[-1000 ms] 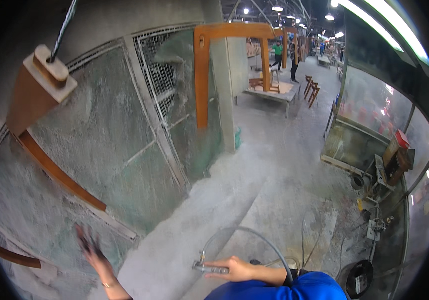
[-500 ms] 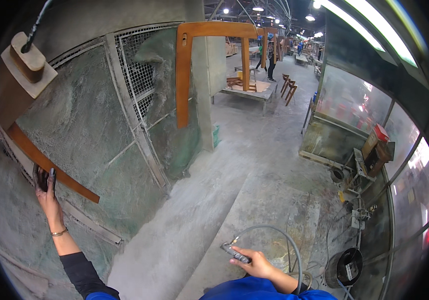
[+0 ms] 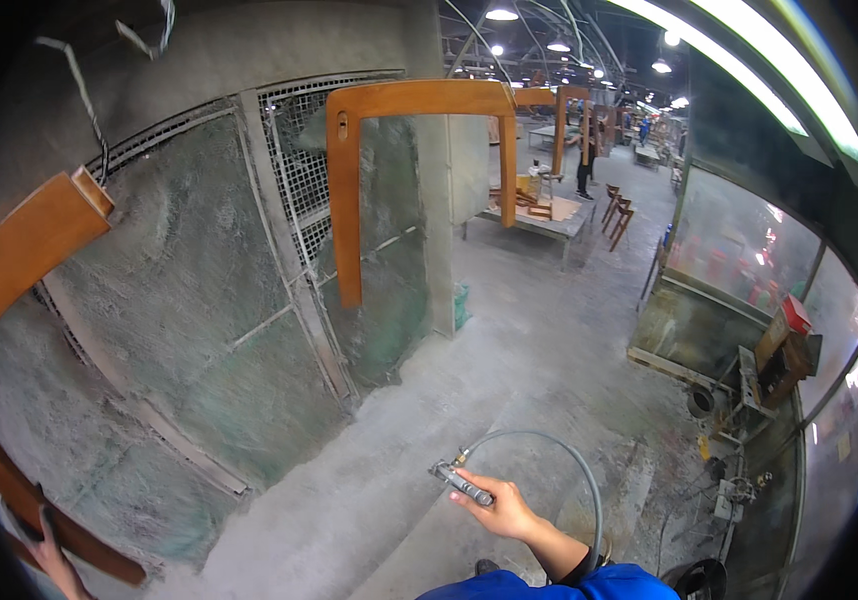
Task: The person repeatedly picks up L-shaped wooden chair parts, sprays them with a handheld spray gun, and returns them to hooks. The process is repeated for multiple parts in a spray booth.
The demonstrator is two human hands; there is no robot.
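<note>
A: Ok, R hand (image 3: 502, 512) first, state?
B: Fingers clamped on a grey metal hose tool (image 3: 464, 482), head end up-L, seen against mid floor (image 3: 509, 370). Hose (image 3: 594, 490) comes off the head, arcs R, then drops past the forearm to the blue garment (image 3: 559, 585).
A: L hand (image 3: 52, 560)?
B: Far lower L, by the dark rim. Touching the lower arm of a brown wooden frame (image 3: 29, 245), one finger visible against the wood. Clamped or just resting? Can't tell, hand partly hidden.
A: Frame pos?
B: L side, hung by a wire (image 3: 77, 75) near its upper end, in front of the grey-green wall panels (image 3: 169, 250). Upper arm slopes down-L to the rim; lower arm runs down-R, free end nr bottom of view.
A: Others?
B: 2nd frame (image 3: 429, 98) hangs approx. mid-view, upside-down U, small slot nr top L corner. Overlaps the mesh (image 3: 299, 190) area. More frames (image 3: 571, 95) hang behind, to R.
A: Bkgd?
B: Low bench (image 3: 539, 226) w/ loose wood parts (image 3: 539, 210), some nr its front edge. Stool-like wood pieces (image 3: 617, 222) on floor, off bench's R corner. Standing person (image 3: 586, 170) nearby, dark clothes.
A: R side?
B: Glazed partition (image 3: 739, 240), red-topped box (image 3: 787, 325), black bucket (image 3: 701, 580) low R.
</note>
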